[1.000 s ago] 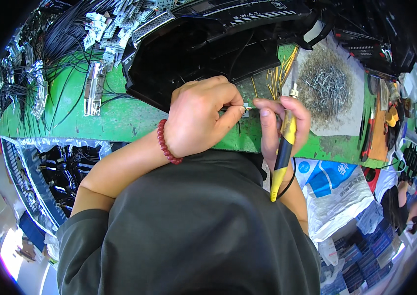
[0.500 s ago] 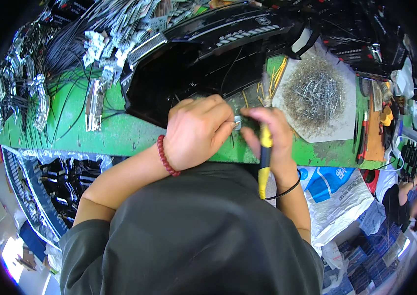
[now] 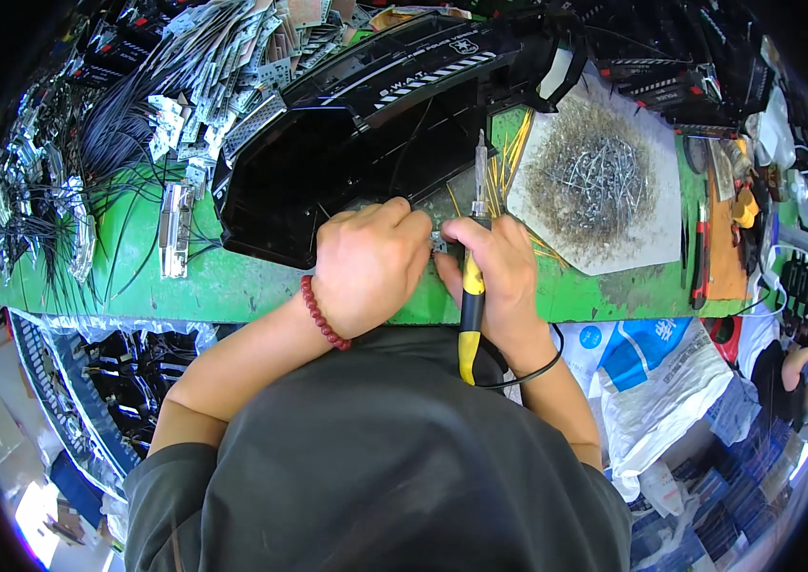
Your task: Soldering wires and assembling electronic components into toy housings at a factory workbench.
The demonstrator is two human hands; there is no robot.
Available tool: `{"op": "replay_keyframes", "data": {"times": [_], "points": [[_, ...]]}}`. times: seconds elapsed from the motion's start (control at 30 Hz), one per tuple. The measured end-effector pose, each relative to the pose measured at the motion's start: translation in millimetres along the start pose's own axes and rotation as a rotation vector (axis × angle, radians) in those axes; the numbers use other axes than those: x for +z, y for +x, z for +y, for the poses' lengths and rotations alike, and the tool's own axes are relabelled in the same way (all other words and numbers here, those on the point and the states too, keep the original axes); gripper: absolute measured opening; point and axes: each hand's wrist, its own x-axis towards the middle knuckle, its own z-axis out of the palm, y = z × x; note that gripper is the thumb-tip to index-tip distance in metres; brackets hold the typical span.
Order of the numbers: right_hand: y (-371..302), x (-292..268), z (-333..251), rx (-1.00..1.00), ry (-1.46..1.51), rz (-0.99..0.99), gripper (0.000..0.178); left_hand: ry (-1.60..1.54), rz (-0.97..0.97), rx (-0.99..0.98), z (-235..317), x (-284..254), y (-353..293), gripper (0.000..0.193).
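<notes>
My left hand (image 3: pixel 370 255), with a dark red bead bracelet at the wrist, is closed over the bench edge. Its fingertips pinch a small silvery piece (image 3: pixel 439 242), mostly hidden by the fingers. Just to the right, my right hand (image 3: pixel 507 276) curls around the yellow and black handle of a soldering iron (image 3: pixel 471 310). The iron's metal tip points away from me, and its black cord loops by my right wrist. My right thumb and fingertips are close to the silvery piece; I cannot tell if they touch it. Beyond both hands lies a large black plastic casing (image 3: pixel 275 181).
Thin yellow sticks (image 3: pixel 515 153) lie beside a pale board (image 3: pixel 652 250) heaped with short silver metal bits. Metal plates (image 3: pixel 232 67) and black wires pile up at the back left of the green bench (image 3: pixel 270 294). Pliers (image 3: pixel 702 238) lie at right. Another person (image 3: pixel 790 367) is far right.
The soldering iron and my right hand have shifted left, closer to my left hand. The iron's tip shows more plainly now. My left hand keeps its pinch on the silvery piece.
</notes>
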Motion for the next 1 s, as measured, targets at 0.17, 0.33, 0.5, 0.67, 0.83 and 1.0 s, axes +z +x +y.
{"op": "replay_keyframes", "data": {"times": [0.17,0.33,0.5,0.67,0.83,1.0], "points": [[0,2,1,-0.011,0.027,0.022,0.044,-0.012,-0.017,-0.024,-1,1,0,0.011],[-1,-1,2,-0.007,0.018,0.012,0.043,-0.042,-0.025,-0.051,1,3,1,0.012],[-10,-20,16,0.076,0.042,0.107,0.031,-0.070,-0.059,-0.081,4,4,6,0.009],[-43,-76,32,0.449,0.498,0.465,0.073,-0.077,-0.049,-0.108,4,-1,4,0.013],[-70,-92,55,0.522,0.497,0.788,0.038,-0.077,-0.065,-0.099,3,-1,4,0.014],[-66,-93,73,0.565,0.401,0.821,0.012,-0.053,-0.077,-0.111,6,0,6,0.014]]}}
